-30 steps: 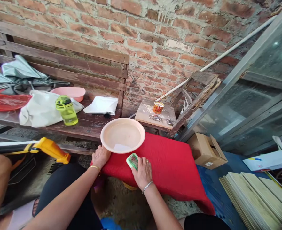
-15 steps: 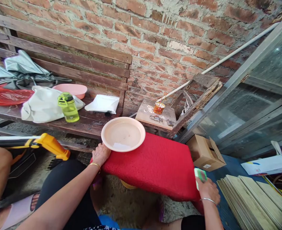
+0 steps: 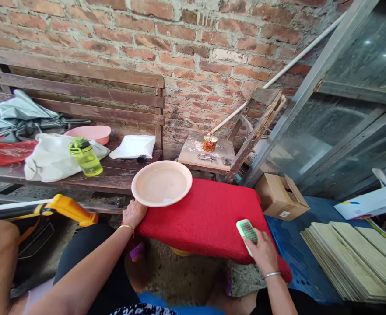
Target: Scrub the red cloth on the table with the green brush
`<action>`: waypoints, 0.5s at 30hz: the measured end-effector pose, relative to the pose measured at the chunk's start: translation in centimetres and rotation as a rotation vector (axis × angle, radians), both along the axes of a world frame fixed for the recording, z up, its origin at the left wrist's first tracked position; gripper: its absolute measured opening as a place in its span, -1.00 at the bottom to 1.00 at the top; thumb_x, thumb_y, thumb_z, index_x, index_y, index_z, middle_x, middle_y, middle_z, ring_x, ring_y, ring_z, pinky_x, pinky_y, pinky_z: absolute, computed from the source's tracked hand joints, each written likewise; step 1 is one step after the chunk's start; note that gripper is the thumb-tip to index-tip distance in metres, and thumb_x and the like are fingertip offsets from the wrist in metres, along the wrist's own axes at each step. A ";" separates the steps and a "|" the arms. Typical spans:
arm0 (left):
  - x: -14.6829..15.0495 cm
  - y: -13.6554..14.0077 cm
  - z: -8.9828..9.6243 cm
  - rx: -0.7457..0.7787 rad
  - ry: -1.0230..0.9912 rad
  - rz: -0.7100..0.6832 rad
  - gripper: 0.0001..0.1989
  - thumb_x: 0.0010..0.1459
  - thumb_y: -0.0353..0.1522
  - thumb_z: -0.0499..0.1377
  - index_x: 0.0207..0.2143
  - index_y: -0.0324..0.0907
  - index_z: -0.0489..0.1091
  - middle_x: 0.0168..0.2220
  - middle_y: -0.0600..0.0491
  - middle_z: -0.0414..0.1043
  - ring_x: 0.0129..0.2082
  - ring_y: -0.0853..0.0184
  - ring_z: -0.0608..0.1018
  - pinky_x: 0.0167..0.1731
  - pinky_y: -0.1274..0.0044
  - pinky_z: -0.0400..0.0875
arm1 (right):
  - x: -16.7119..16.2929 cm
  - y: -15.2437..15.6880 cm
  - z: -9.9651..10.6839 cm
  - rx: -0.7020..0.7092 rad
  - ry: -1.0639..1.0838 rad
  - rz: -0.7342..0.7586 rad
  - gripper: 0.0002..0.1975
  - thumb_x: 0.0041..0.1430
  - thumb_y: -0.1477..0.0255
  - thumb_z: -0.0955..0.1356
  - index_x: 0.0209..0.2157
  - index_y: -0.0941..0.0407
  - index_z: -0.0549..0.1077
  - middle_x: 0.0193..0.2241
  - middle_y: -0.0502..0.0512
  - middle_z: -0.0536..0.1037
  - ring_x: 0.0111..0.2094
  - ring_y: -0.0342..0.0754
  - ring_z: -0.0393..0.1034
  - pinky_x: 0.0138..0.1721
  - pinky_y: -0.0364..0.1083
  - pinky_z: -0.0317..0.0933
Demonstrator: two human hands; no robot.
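Note:
A red cloth (image 3: 209,214) covers a narrow bench-like surface in front of me. My left hand (image 3: 135,213) grips the cloth at its left end, right beside a pale pink basin (image 3: 162,204); its fingertips are partly hidden. The basin holds shallow water with a few specks and a small white patch. In my right hand (image 3: 261,251) is a green and white scrub brush (image 3: 246,232), held by its near end with the fingers closed round it. The brush is over the right part of the cloth; I cannot tell whether it touches.
A wooden bench (image 3: 114,173) at left carries a green water bottle (image 3: 86,157), a white bag (image 3: 51,157) and a pink tub (image 3: 91,132). Padlocks and a small pot (image 3: 210,143) sit on a wooden stand. At right are a cardboard box (image 3: 280,197) and stacked boards (image 3: 347,258).
My right hand has brought the brush leftward from the cloth's right edge to over the cloth. The left hand stays at the left end. The view has shifted slightly.

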State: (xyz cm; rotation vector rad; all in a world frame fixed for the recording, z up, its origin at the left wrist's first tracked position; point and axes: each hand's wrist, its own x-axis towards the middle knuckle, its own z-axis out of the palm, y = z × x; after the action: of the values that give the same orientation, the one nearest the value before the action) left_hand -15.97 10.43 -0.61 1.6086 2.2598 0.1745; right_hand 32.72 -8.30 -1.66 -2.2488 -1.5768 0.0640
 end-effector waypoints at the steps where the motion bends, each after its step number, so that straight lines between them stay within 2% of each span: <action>1: -0.1 0.1 -0.2 0.006 0.008 0.000 -0.42 0.31 -0.15 -0.16 0.24 -0.26 0.23 0.12 -0.32 0.34 0.11 -0.07 0.46 0.03 0.16 0.33 | -0.4 0.0 0.1 -0.026 -0.060 0.022 -0.47 0.17 0.09 0.25 -0.01 0.17 0.47 -0.18 0.27 0.54 -0.08 0.13 0.42 0.00 0.02 0.25; 3: -0.4 0.2 -0.6 0.014 0.025 -0.007 -0.43 0.30 -0.15 -0.14 0.23 -0.25 0.26 0.11 -0.33 0.35 0.09 -0.07 0.48 0.01 0.17 0.35 | 0.2 -0.3 0.3 -0.083 -0.161 -0.038 -0.48 0.20 0.13 0.25 0.01 0.22 0.46 -0.18 0.31 0.54 -0.09 0.14 0.43 -0.01 0.03 0.25; 7: -0.5 0.6 -1.0 0.011 0.044 -0.026 -0.44 0.31 -0.17 -0.15 0.22 -0.25 0.27 0.10 -0.32 0.36 0.08 -0.04 0.48 0.00 0.21 0.37 | 4.7 -2.9 1.0 -0.206 -0.233 -0.397 -0.40 0.19 0.06 0.22 0.02 0.26 0.46 -0.21 0.41 0.53 -0.19 0.20 0.48 -0.11 0.08 0.29; 10: -0.1 0.3 -0.3 -0.009 0.031 -0.017 -0.44 0.33 -0.17 -0.18 0.23 -0.25 0.23 0.11 -0.31 0.34 0.10 -0.04 0.47 0.01 0.22 0.35 | 7.2 -4.9 1.0 -0.184 -0.191 -0.593 -0.32 0.15 -0.04 0.14 0.01 0.18 0.46 -0.23 0.49 0.51 -0.22 0.30 0.47 -0.18 0.16 0.30; 12: 0.5 -0.1 0.5 -0.024 0.014 -0.003 -0.48 0.33 -0.20 -0.16 0.22 -0.22 0.24 0.11 -0.28 0.34 0.11 -0.03 0.46 0.01 0.23 0.33 | 7.3 -5.1 0.8 -0.094 -0.122 -0.577 -0.28 0.09 -0.11 0.11 0.01 0.10 0.44 -0.29 0.48 0.50 -0.22 0.36 0.45 -0.17 0.22 0.29; 15: 1.2 -0.4 1.6 -0.036 -0.018 0.035 -0.54 0.33 -0.27 -0.14 0.18 -0.23 0.25 0.08 -0.27 0.35 0.09 0.01 0.47 -0.01 0.26 0.32 | 4.8 -3.0 0.9 0.030 -0.030 -0.377 -0.29 -0.01 -0.20 0.12 -0.03 -0.04 0.42 -0.37 0.38 0.47 -0.21 0.41 0.42 -0.11 0.29 0.28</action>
State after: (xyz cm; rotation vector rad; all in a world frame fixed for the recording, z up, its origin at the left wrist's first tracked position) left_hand -14.72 10.01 0.96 1.5444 2.2651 0.1559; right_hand 37.51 -11.27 -0.80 -2.4914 -1.1331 -0.0964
